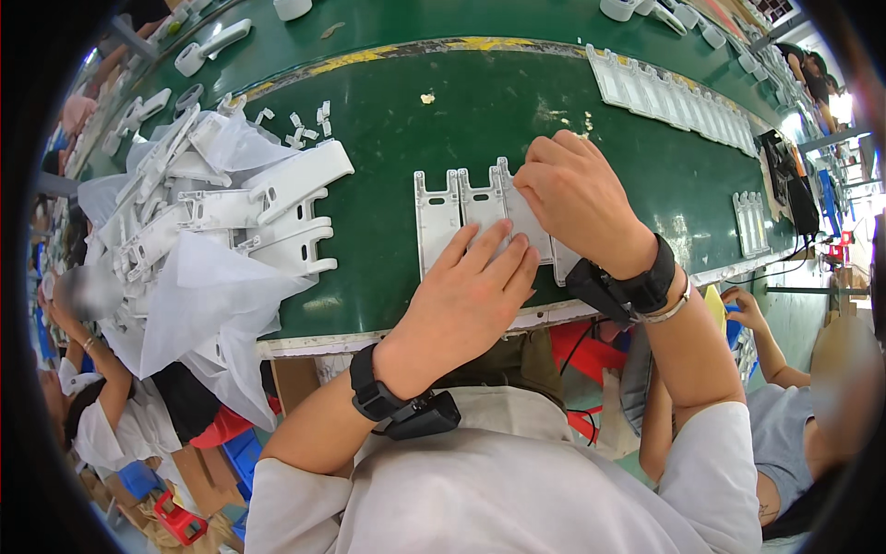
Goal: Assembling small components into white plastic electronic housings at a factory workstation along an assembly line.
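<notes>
Several flat white plastic panels, notched along their far edge, lie side by side in front of me; the leftmost panel point(436, 217) and the panel beside it point(482, 201) show best. My left hand point(466, 291) rests across their near part, fingers stretched out flat. Over the far end of the panel farther right point(524, 220), my right hand point(577, 194) is closed with its fingertips pinched together. Whatever they may hold is hidden. Both wrists wear black strapped devices.
A heap of white plastic parts point(300, 175) and translucent sheeting point(208, 300) covers the bench's left. Small white pieces point(305, 129) lie beyond it. A row of panels point(669, 97) stretches along the far right; a shorter group point(751, 224) lies nearer. People sit on both sides.
</notes>
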Tool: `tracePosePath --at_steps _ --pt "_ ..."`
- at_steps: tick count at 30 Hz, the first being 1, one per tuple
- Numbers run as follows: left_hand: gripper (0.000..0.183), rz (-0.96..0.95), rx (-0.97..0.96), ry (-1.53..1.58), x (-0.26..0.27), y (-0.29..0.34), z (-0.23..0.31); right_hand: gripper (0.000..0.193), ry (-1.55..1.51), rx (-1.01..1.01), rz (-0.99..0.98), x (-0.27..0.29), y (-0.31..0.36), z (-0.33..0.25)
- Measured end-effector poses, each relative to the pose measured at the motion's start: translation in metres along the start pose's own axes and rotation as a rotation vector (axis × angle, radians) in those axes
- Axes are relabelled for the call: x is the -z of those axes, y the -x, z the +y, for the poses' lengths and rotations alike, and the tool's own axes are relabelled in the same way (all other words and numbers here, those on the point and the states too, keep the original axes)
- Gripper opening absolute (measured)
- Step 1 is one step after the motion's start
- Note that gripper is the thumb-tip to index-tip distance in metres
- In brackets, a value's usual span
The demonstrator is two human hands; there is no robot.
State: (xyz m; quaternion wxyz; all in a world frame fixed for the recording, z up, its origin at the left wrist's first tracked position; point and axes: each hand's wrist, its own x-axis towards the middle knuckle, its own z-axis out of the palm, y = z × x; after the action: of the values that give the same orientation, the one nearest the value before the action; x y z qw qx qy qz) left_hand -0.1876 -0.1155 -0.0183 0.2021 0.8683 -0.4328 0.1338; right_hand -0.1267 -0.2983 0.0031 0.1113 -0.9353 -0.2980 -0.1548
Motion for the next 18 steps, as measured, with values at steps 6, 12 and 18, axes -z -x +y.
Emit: tracePosePath --at_steps 6,12,18 --pt "0.041 0.021 -0.007 0.023 0.001 -0.001 -0.002 0.006 0.045 0.056 -0.046 0.011 0.003 -0.008" --pt "0.039 0.012 0.043 -0.028 0.035 0.000 -0.001 0.010 -0.334 -0.153 0.105 0.022 0.002 -0.004" --pt "0.025 0.041 0.309 -0.297 0.144 -0.022 -0.095 0.013 -0.409 -0.359 0.185 0.060 0.055 -0.026"
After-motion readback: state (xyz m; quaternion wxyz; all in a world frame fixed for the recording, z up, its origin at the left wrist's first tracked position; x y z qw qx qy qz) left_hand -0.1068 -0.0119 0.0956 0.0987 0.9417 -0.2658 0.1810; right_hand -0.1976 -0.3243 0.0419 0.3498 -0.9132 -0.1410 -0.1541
